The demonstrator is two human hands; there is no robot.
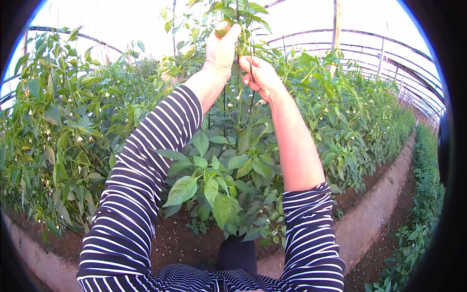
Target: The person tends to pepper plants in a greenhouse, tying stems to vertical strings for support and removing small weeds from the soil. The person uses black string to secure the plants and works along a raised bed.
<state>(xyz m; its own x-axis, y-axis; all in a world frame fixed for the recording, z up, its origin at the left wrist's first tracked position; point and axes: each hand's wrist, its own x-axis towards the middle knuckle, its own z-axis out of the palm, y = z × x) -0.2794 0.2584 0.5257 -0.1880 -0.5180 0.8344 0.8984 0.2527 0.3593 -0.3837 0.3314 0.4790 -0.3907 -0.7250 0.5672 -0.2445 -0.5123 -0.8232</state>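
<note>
A tall pepper plant [241,106] rises in front of me beside thin dark strings [224,106]. High on it, my left hand [221,49] is closed around the upper growth, thumb on the right and leaves at the fingertips. Slightly lower and to the right, my right hand [262,77] has its thumb and fingers pinched at the stem. One dark string crosses the fingers of that hand. Exactly what lies between those fingertips is too small to tell. Broad green leaves [182,190] of the lower growth spread between my forearms.
Dense flowering pepper plants [54,146] stand on both sides. A pale raised strip [372,215] runs beside the row, with another green row [425,182] at right. Greenhouse hoops [365,47] and a wooden post [336,29] rise behind. Brown soil [178,239] lies below.
</note>
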